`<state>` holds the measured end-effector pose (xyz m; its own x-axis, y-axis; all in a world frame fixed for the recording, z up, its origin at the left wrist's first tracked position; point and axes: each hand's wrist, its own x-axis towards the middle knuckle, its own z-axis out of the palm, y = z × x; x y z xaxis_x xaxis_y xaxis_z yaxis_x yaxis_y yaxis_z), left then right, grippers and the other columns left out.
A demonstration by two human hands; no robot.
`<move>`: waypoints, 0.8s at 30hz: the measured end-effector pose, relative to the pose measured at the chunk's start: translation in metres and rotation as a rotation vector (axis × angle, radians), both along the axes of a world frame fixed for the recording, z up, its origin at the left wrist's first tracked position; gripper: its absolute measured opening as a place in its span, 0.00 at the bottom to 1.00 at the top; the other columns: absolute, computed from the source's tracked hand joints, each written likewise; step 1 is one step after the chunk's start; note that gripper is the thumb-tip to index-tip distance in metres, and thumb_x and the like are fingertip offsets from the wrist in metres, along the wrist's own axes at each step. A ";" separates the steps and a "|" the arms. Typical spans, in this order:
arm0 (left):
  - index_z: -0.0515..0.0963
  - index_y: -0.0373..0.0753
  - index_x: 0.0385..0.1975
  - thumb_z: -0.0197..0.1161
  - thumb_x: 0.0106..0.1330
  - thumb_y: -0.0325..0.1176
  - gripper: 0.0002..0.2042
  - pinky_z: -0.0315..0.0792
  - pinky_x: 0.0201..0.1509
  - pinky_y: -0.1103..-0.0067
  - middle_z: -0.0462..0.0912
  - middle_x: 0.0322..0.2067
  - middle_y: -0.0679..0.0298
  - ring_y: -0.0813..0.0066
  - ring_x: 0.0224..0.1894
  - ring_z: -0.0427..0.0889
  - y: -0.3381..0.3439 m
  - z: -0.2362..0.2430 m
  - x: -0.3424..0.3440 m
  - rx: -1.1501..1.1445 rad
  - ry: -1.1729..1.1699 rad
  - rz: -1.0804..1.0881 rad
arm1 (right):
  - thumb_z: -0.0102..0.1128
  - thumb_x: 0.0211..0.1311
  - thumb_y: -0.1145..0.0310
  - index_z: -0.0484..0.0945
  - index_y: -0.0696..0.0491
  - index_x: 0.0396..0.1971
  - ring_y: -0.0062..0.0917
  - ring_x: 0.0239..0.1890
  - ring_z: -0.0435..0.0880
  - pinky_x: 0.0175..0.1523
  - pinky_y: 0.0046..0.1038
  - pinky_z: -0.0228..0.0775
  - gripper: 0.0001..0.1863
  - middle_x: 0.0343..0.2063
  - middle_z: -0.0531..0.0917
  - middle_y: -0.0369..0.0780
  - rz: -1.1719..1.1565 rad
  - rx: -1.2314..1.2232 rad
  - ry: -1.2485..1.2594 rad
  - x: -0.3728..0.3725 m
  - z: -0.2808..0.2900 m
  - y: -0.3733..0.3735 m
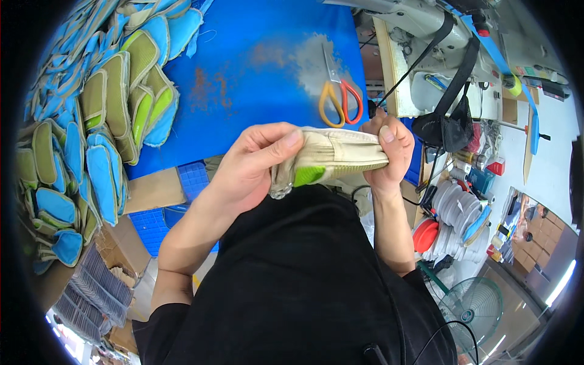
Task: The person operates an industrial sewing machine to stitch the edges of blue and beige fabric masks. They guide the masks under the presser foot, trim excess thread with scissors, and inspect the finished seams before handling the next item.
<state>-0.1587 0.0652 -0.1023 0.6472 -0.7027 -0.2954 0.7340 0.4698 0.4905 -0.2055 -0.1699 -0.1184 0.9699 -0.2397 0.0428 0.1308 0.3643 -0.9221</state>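
A sewn fabric piece point(342, 152), cream with a lime-green patch and a strip of olive mesh, is held up in front of my black shirt. My left hand point(255, 161) grips its left end, thumb on top and fingers behind. At the other end my right hand point(392, 152) pinches it, thumb in front. The piece is stretched between both hands, its pale edge upward. Its exact kind cannot be made out. Just beyond it, scissors point(334, 91) with one orange and one red handle loop lie on the blue tabletop point(243, 115), their blades pointing away.
Many similar padded pieces point(112, 100) in olive, green and blue are heaped along the left. A sewing machine point(420, 18) stands at the far right, with a black strap point(455, 85) hanging near it. Thread cones point(456, 210) and a green fan point(468, 313) are at right.
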 end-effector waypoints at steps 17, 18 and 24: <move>0.80 0.34 0.33 0.61 0.75 0.35 0.11 0.67 0.38 0.86 0.80 0.29 0.74 0.92 0.34 0.71 -0.004 0.029 0.015 0.470 -0.515 -0.108 | 0.61 0.70 0.64 0.77 0.57 0.39 0.14 0.29 0.71 0.39 0.19 0.64 0.11 0.28 0.77 0.30 0.131 -0.555 0.143 0.007 0.019 0.004; 0.79 0.34 0.32 0.61 0.75 0.34 0.10 0.66 0.38 0.86 0.79 0.29 0.74 0.91 0.34 0.71 -0.007 0.031 0.018 0.553 -0.562 -0.155 | 0.63 0.69 0.63 0.78 0.57 0.38 0.15 0.29 0.71 0.39 0.20 0.65 0.12 0.27 0.78 0.29 0.143 -0.653 0.097 0.013 0.041 0.017; 0.78 0.36 0.33 0.65 0.70 0.33 0.08 0.68 0.39 0.83 0.79 0.30 0.72 0.87 0.35 0.73 -0.013 0.016 0.029 0.582 -0.732 -0.173 | 0.68 0.68 0.58 0.78 0.55 0.25 0.11 0.26 0.69 0.29 0.19 0.61 0.18 0.22 0.78 0.27 0.286 -0.552 0.339 0.012 0.047 0.017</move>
